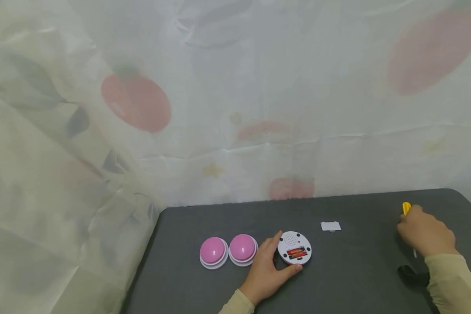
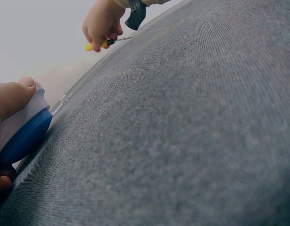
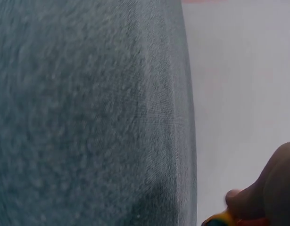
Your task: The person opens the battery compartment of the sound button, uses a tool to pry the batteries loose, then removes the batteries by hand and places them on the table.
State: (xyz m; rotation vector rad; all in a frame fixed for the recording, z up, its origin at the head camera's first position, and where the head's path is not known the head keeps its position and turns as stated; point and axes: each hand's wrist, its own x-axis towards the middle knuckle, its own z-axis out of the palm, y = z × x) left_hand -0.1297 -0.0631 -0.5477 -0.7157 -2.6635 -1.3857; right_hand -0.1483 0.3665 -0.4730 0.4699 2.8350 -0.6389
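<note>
My left hand grips a round push button that lies upside down on the table, thumb at its near side and fingers at its left edge. Its white base faces up, with red batteries showing in the uncovered compartment. In the left wrist view its blue dome points down, under the thumb. Over at the right, my right hand holds a screwdriver by its yellow handle. The thin metal shaft shows in the left wrist view. In the right wrist view only part of that hand appears.
Two pink push buttons with white bases stand dome-up just left of my left hand. A small white battery cover lies between the hands, toward the back. The dark table ends at a printed curtain behind and at the left.
</note>
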